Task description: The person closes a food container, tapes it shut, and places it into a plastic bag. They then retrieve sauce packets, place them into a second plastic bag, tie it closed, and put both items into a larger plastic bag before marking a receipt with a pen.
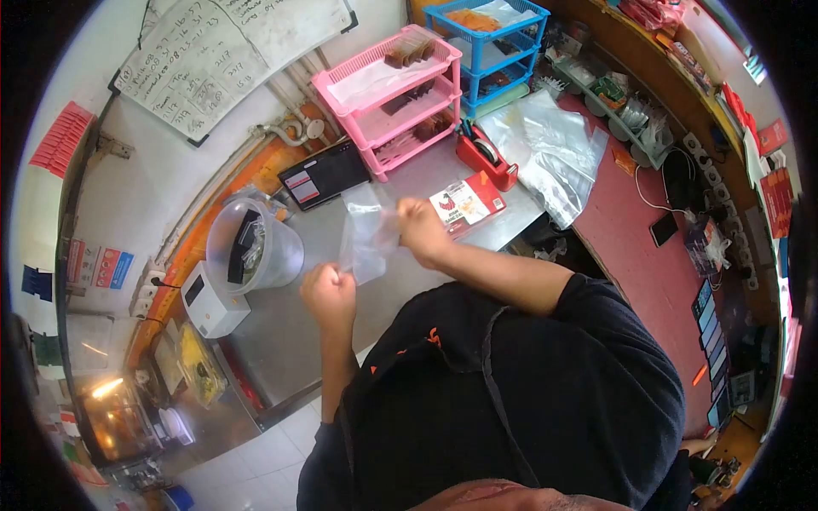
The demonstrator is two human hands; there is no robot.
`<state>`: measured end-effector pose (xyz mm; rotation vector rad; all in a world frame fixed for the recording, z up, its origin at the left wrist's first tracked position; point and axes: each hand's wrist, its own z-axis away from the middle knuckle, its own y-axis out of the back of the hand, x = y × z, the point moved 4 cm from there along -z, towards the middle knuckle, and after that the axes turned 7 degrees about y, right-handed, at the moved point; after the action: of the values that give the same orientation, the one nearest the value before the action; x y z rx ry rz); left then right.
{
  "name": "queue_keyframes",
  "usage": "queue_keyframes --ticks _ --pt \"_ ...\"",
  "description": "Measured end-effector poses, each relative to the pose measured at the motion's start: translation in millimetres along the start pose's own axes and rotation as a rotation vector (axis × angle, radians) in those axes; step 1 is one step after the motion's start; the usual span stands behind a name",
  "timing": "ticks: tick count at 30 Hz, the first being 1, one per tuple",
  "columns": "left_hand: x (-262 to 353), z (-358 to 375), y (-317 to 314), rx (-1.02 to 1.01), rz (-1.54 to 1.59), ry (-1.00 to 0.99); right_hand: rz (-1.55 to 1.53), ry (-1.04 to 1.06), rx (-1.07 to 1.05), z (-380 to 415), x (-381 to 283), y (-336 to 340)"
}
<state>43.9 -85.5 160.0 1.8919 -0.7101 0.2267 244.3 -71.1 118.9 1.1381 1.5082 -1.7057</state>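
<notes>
A clear plastic bag (365, 238) is stretched in the air between my two hands, above the metal counter. My left hand (328, 294) is closed in a fist on the lower left edge of the bag. My right hand (422, 232) pinches its right side, slightly blurred. Just right of my right hand lies a red and white printed packet (469, 204). Behind the bag, a black tablet (325, 175) leans near the wall. To the left of my left hand stands a translucent bucket (285, 251) with dark and clear items inside.
Pink tiered rack (388, 119) and blue tiered rack (498, 51) stand at the back. A red tape dispenser (487, 157) and a stack of clear plastic bags (545, 149) lie to the right. A white box-shaped device (213, 302) is at left; a phone (663, 227) lies on the red surface.
</notes>
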Motion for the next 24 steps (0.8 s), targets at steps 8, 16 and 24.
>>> queue_keyframes --ticks 8,16,24 --pt "-87 -15 -58 0.123 1.313 0.761 0.249 -0.039 -0.306 12 -21 0" --pt "-3 -2 -55 -0.587 1.124 0.485 -0.040 -0.122 0.190 -19 -43 23" --pt "-41 -51 13 -0.067 0.360 0.246 0.876 0.430 -0.144 42 -97 16"
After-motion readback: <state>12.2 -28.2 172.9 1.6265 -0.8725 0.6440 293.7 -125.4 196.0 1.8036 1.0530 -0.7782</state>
